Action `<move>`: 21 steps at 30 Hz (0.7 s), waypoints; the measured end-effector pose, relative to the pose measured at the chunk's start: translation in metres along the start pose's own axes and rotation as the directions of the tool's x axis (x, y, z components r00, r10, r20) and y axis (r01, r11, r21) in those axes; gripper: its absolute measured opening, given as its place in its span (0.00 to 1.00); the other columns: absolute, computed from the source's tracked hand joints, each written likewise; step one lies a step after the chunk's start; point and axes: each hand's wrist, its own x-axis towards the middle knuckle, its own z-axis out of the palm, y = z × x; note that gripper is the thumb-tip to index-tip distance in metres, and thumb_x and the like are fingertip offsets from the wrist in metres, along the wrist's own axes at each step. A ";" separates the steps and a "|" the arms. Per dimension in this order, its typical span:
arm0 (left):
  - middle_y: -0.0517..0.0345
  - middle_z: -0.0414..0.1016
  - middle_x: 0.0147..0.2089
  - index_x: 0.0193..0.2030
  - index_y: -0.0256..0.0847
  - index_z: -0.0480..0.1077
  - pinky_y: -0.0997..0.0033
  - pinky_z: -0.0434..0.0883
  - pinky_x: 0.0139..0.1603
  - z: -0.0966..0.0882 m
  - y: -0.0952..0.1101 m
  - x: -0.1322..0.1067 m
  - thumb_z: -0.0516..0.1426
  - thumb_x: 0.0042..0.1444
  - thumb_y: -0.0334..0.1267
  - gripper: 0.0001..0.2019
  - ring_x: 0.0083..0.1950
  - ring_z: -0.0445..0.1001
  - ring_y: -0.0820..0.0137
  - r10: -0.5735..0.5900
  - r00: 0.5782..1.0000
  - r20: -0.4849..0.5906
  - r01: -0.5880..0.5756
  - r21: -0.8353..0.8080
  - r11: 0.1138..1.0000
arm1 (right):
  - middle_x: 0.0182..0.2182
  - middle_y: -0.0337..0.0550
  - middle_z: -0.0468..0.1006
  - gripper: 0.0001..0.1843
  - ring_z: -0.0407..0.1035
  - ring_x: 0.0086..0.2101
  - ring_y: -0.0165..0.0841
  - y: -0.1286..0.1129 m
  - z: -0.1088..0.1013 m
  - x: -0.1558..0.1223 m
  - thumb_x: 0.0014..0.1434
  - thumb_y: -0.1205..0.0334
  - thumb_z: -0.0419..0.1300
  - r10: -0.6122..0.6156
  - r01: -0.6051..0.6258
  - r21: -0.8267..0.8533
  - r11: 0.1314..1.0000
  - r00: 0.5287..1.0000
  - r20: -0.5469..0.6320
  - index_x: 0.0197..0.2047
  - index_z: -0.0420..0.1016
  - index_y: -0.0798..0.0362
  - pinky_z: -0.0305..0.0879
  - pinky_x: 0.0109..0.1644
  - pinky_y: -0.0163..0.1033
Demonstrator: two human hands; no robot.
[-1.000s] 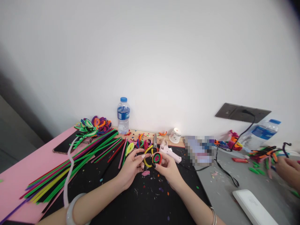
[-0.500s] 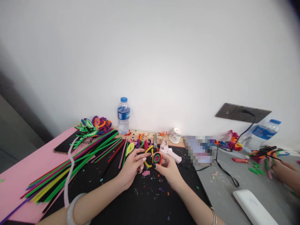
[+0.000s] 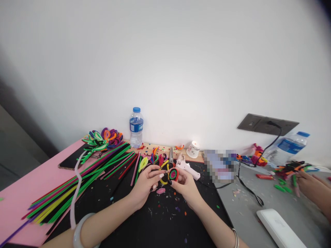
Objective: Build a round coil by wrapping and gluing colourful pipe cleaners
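Note:
My right hand [image 3: 184, 186] pinches a small coiled pipe-cleaner disc [image 3: 173, 174] of red, green and pink rings. A yellow pipe-cleaner loop [image 3: 162, 167] sticks out from its left side, and the fingers of my left hand [image 3: 146, 184] are closed on that loop. Both hands hover just above the black mat [image 3: 144, 220] at the table's middle. A pink scrap [image 3: 160, 190] lies on the mat below them.
A bundle of long pipe cleaners [image 3: 77, 182] lies left, with a finished flower [image 3: 102, 138], a phone [image 3: 71, 161] and a water bottle [image 3: 136, 126] behind. A glue gun [image 3: 187, 168], scissors [image 3: 171, 155] and a paper cup [image 3: 192, 149] sit beyond my hands. Another person's hand [image 3: 311, 184] works at right.
My left fingers have shifted slightly along the yellow loop, pressing it closer to the disc. The other person's hand at right has put down its pipe-cleaner piece and drawn a little inward.

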 end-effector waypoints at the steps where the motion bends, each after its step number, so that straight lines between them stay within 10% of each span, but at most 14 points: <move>1: 0.47 0.80 0.41 0.39 0.38 0.65 0.81 0.48 0.17 0.000 0.000 0.000 0.66 0.45 0.38 0.17 0.16 0.54 0.87 0.000 1.000 0.002 0.000 0.001 1.000 | 0.19 0.30 0.65 0.13 0.65 0.26 0.31 0.000 0.000 0.000 0.46 0.60 0.68 0.001 -0.001 -0.001 1.000 1.000 0.001 0.36 0.74 0.52 0.62 0.30 0.35; 21: 0.48 0.80 0.37 0.36 0.36 0.72 0.81 0.46 0.18 -0.001 -0.001 -0.001 0.64 0.48 0.40 0.12 0.16 0.49 0.88 -0.032 0.999 0.005 0.032 -0.058 0.998 | 0.18 0.29 0.61 0.12 0.60 0.23 0.29 0.000 0.000 0.000 0.46 0.60 0.68 0.016 -0.016 -0.010 1.000 1.000 0.005 0.36 0.73 0.52 0.56 0.28 0.34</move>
